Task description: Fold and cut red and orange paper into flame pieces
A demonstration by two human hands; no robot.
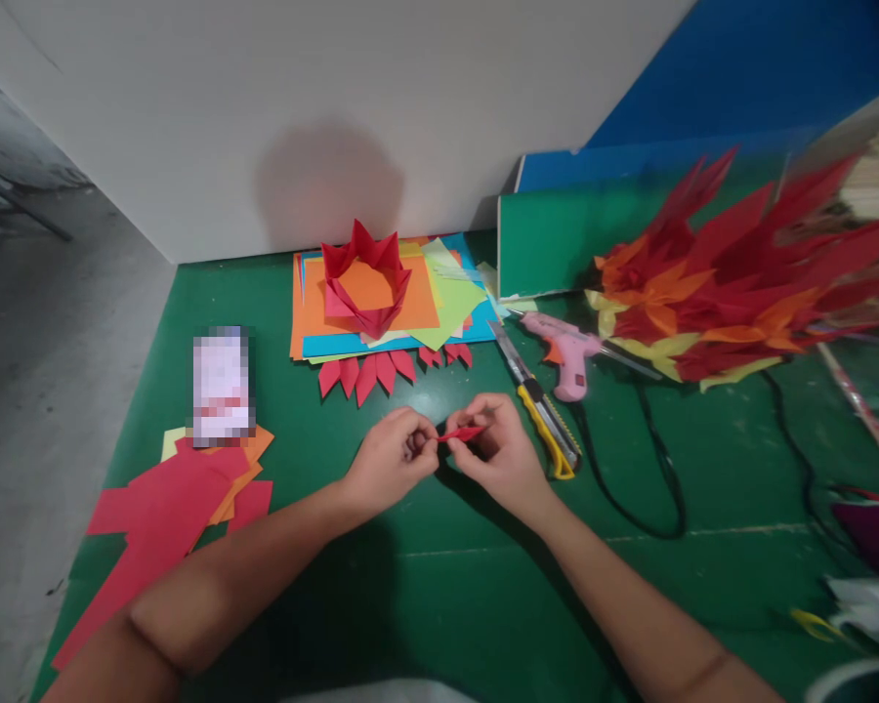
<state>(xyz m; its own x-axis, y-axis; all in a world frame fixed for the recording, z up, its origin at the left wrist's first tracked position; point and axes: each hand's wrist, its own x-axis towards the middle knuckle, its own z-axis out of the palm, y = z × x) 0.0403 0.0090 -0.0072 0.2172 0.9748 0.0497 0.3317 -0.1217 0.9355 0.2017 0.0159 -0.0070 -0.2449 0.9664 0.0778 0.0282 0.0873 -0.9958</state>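
Between both hands, above the green table (425, 605), is a small red paper petal (469, 433). My left hand (394, 454) pinches its narrow left end between thumb and fingertips. Around its wider part my right hand (499, 449) is closed, thumb in front and fingers behind. Just beyond the hands lies a row of red paper petals (366, 376), partly under a stack of coloured paper (425, 293). On that stack sits a ring of folded red paper (366, 317) with pointed tips. A yellow utility knife (546, 420) lies right of my right hand.
A pink glue gun (571, 366) with a black cord rests beyond the knife. Red and orange paper flames (747, 264) spread at the right. On the left are a phone (221, 386) and red and orange paper pieces (183, 488). A white panel (337, 98) stands behind the table.
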